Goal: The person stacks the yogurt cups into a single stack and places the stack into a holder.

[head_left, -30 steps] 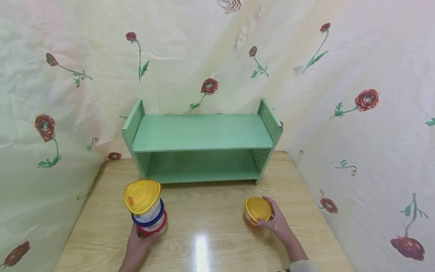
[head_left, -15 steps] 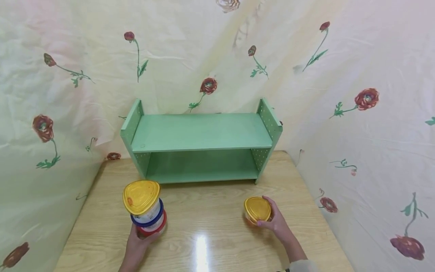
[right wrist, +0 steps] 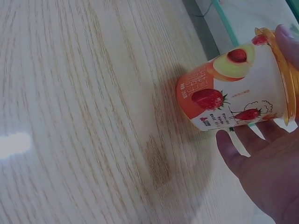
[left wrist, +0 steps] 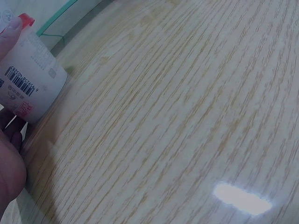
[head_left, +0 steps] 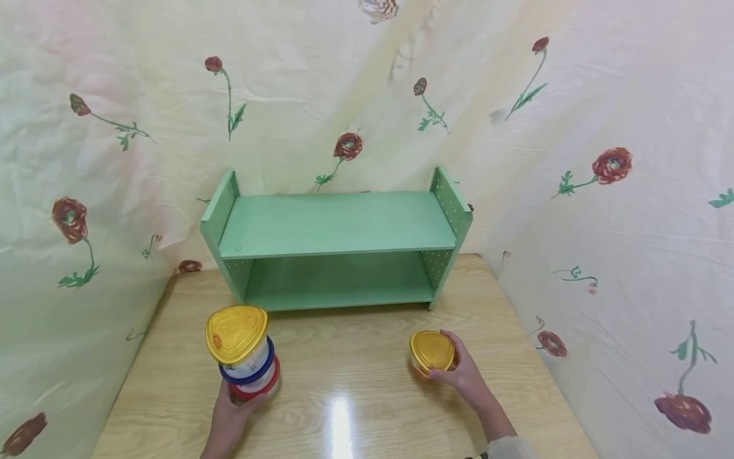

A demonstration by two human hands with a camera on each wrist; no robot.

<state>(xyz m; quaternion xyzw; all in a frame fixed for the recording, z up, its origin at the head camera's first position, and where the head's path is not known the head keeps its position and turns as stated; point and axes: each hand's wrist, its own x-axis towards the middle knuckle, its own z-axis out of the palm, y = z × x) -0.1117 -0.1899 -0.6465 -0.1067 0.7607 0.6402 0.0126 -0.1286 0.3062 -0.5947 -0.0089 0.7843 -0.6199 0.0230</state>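
Note:
On the left in the head view stands a stack of three plastic food cups: a red-lidded cup (head_left: 258,384) at the bottom, a blue-lidded cup (head_left: 260,368) in the middle, and a yellow-lidded cup (head_left: 237,335) on top. My left hand (head_left: 228,417) grips the bottom cup; the left wrist view shows its white wall with a barcode (left wrist: 21,81). To the right, a second yellow-lidded cup (head_left: 431,350), printed with strawberries, is held by my right hand (head_left: 467,376), thumb near the lid. In the right wrist view this cup (right wrist: 233,93) rests on the table, fingers behind it.
A green two-level shelf (head_left: 338,220) stands at the back of the wooden table (head_left: 344,357), behind the cups. Flower-printed cloth (head_left: 287,95) covers the back and both sides. A bright light reflection (head_left: 340,424) lies on the table between the hands.
The head view has shifted slightly, so the scene sits a little further left. Both hands keep hold of their cups with no visible movement over the table.

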